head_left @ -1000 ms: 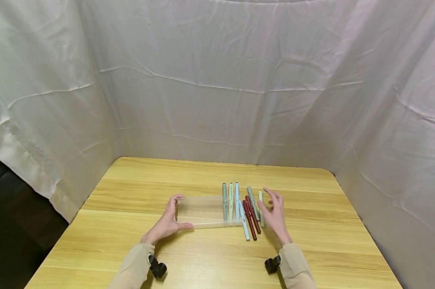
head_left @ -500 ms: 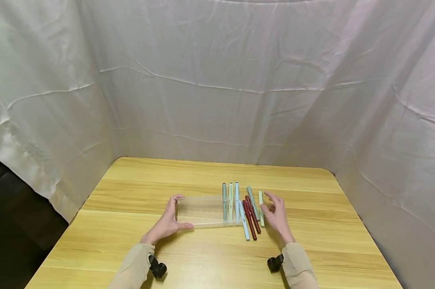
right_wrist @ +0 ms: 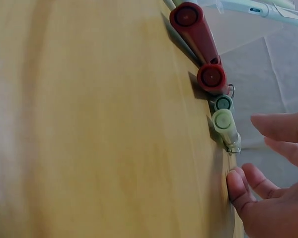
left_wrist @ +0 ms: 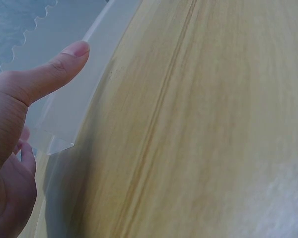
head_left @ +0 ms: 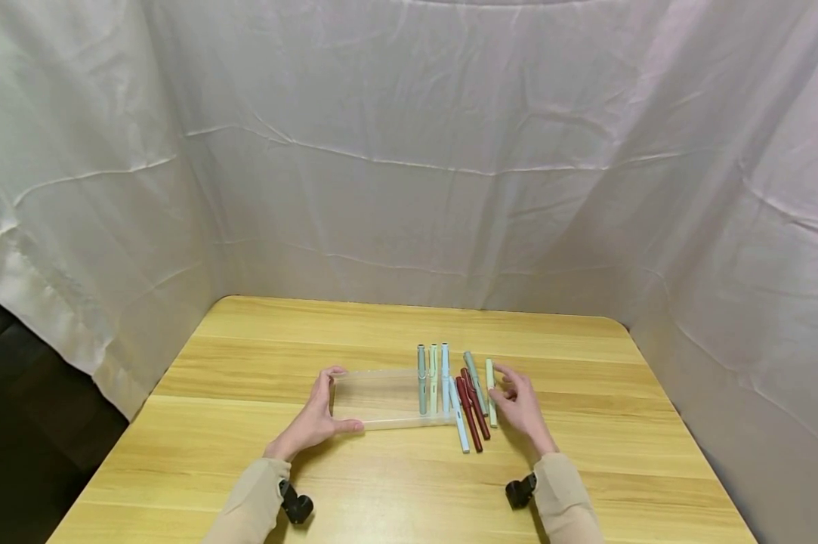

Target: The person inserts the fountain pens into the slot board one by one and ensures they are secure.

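My left hand [head_left: 316,417] grips the left end of a clear plastic pen rack [head_left: 376,397], thumb on the near wall and fingers at the far side. The left wrist view shows the rack's notched edge beyond the thumb [left_wrist: 64,69]. Across its right part lie a grey-blue pen [head_left: 421,385], a pale green pen [head_left: 433,381] and a light blue pen [head_left: 446,378]. My right hand [head_left: 523,409] is just right of a loose pale green pen [head_left: 492,400], thumb and fingers spread. In the right wrist view the thumb [right_wrist: 278,126] stands apart from that pen [right_wrist: 223,121].
Between rack and right hand lie another light blue pen [head_left: 460,423], two dark red pens [head_left: 470,419] side by side and a grey-green pen [head_left: 473,370]. The wooden table [head_left: 395,483] carries everything. Pale curtains [head_left: 409,227] hang behind and at the sides.
My right hand has shifted slightly right, its fingers drawing from over the pale green pen to its right side. The left hand and rack stay still.
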Action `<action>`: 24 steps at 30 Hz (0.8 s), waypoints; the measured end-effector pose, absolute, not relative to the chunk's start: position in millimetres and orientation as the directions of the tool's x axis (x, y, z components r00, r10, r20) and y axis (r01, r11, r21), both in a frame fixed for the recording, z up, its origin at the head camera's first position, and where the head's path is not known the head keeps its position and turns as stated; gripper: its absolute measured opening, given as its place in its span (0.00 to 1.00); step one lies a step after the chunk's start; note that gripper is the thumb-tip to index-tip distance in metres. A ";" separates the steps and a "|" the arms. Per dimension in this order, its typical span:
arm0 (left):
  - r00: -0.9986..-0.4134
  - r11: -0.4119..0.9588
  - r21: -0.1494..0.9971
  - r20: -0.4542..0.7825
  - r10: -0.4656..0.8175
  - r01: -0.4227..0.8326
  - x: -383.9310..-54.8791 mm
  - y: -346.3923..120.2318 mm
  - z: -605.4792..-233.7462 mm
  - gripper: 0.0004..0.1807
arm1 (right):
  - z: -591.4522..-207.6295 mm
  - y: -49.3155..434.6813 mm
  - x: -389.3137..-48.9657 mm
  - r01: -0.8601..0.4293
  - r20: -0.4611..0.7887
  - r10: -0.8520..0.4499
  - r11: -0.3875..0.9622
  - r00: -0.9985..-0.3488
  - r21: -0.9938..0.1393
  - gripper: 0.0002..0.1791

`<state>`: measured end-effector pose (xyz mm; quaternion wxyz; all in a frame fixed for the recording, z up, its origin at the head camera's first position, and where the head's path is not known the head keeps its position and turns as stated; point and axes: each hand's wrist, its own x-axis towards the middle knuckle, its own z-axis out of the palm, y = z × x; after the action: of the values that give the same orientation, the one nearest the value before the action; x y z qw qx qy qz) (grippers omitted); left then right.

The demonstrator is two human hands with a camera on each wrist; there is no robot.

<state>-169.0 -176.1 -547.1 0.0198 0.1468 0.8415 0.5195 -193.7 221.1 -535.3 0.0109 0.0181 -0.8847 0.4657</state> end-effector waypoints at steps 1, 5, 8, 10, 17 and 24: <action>-0.957 0.416 0.881 0.117 0.267 0.224 -168.8 -176.1 -546.8 0.58 | -535.1 221.8 -194.1 -0.046 0.035 -0.031 0.570 -0.999 -0.820 0.32; -0.958 0.416 0.884 0.107 0.265 0.214 -168.3 -176.2 -545.9 0.58 | -533.8 224.4 -196.7 -0.068 0.035 -0.067 0.592 -0.997 -0.803 0.32; -0.958 0.420 0.883 0.104 0.266 0.212 -168.0 -176.2 -545.5 0.57 | -532.6 225.0 -198.4 -0.060 0.020 -0.071 0.612 -0.997 -0.789 0.32; -0.958 0.418 0.882 0.108 0.267 0.216 -168.1 -176.0 -545.6 0.57 | -531.7 224.9 -199.2 -0.046 0.008 -0.064 0.627 -0.998 -0.778 0.32; -0.958 0.413 0.888 0.093 0.271 0.203 -167.0 -175.8 -546.1 0.57 | -531.0 222.9 -202.0 0.001 -0.035 -0.039 0.653 -0.999 -0.758 0.30; -0.957 0.415 0.884 0.108 0.268 0.216 -167.4 -175.6 -546.3 0.57 | -530.3 223.3 -203.8 0.008 -0.025 -0.018 0.644 -1.000 -0.765 0.29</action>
<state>-167.4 -175.6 -546.3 0.0249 0.1437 0.8409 0.5212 -203.8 223.3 -530.3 -0.0152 0.0029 -0.9064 0.4221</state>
